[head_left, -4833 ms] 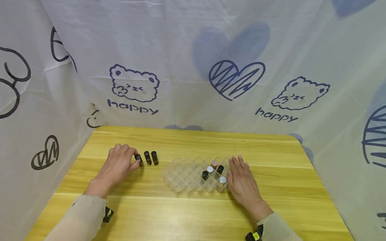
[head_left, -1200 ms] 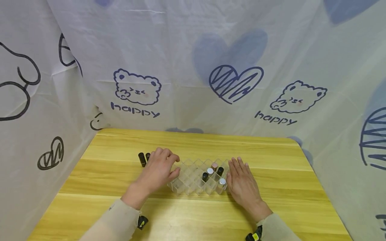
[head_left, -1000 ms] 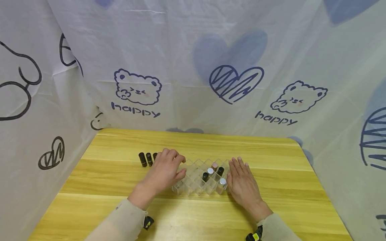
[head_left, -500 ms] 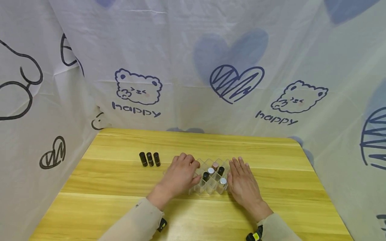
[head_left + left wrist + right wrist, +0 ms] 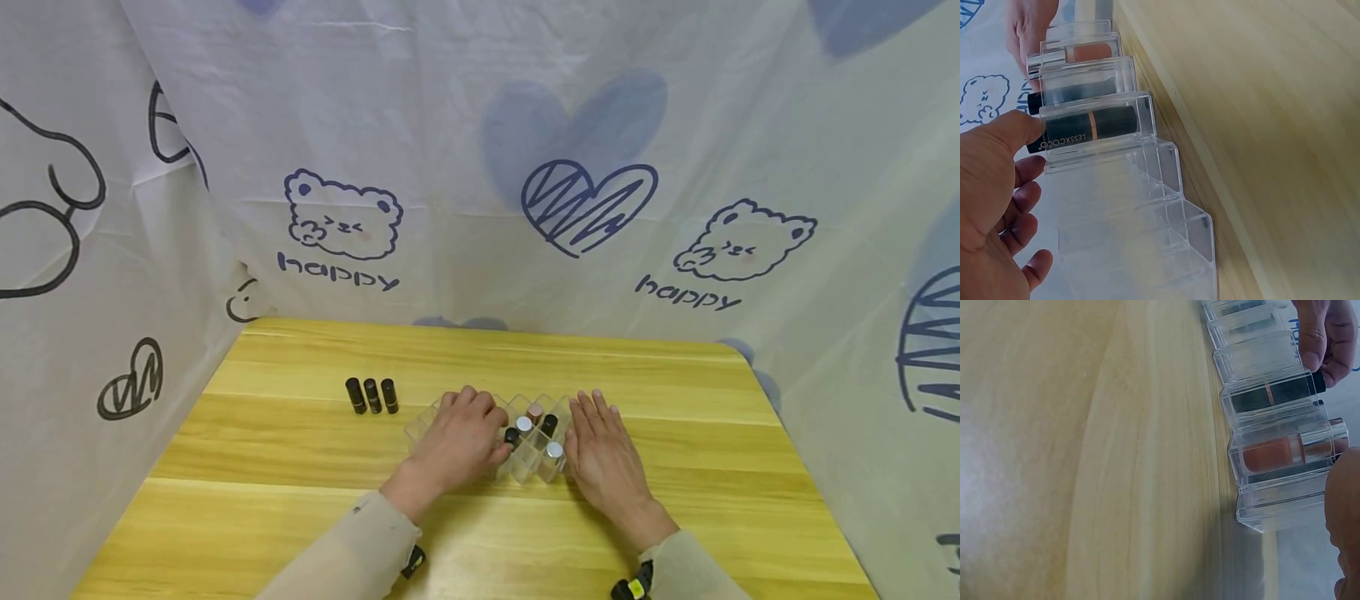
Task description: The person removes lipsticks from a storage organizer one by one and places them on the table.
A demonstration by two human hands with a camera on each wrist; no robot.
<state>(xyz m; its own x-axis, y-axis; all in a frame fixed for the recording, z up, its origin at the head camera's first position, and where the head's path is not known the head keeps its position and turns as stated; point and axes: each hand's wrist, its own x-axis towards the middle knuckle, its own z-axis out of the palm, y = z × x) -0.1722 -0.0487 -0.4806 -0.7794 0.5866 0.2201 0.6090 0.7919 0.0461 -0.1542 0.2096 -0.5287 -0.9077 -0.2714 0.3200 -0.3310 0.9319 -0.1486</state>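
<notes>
A clear plastic lipstick organizer (image 5: 527,465) with diamond-shaped cells stands on the table. My left hand (image 5: 459,443) is over its middle, thumb and fingertips pinching the cap end of a black lipstick (image 5: 1113,123), which sits inside a cell. That lipstick bears a gold-coloured band and the lettering LESSXCOCO. At the organizer's right end my right hand (image 5: 606,458) lies along the side with straight fingers. Near it in the cells are a silver-capped tube (image 5: 554,451), a white-capped one (image 5: 524,425), a pinkish-capped one (image 5: 535,412) and another black lipstick (image 5: 549,426).
Three black lipsticks (image 5: 372,396) stand in a row on the wooden table (image 5: 300,450), left of the organizer. A printed white cloth (image 5: 450,233) hangs behind the table and along both sides.
My left hand has left the row of three black lipsticks at the left, moved right across the organizer and taken hold of a black lipstick's cap. The right hand has stayed put.
</notes>
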